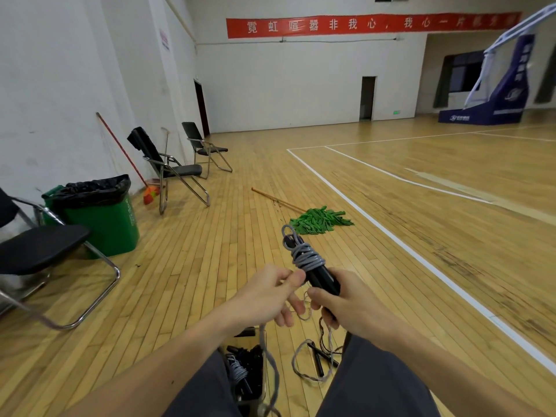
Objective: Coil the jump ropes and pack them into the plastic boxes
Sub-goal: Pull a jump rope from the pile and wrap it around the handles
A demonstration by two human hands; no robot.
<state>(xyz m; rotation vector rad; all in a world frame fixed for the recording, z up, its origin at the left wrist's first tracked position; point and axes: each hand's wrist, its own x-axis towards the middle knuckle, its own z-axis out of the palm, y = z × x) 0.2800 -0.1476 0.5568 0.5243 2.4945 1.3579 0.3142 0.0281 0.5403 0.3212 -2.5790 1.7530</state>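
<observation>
While my right hand (352, 305) grips the stiff handles (323, 281) mid-frame, my left hand (270, 293) pinches the cord (308, 258), likely limp and light; I'd hold handles, not loops.

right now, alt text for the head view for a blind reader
A person's right hand grips a jump rope's black handles while the left hand pinches the grey cord wound around them. Below, a box of coiled ropes and a loose rope lie on the gym floor.
</observation>
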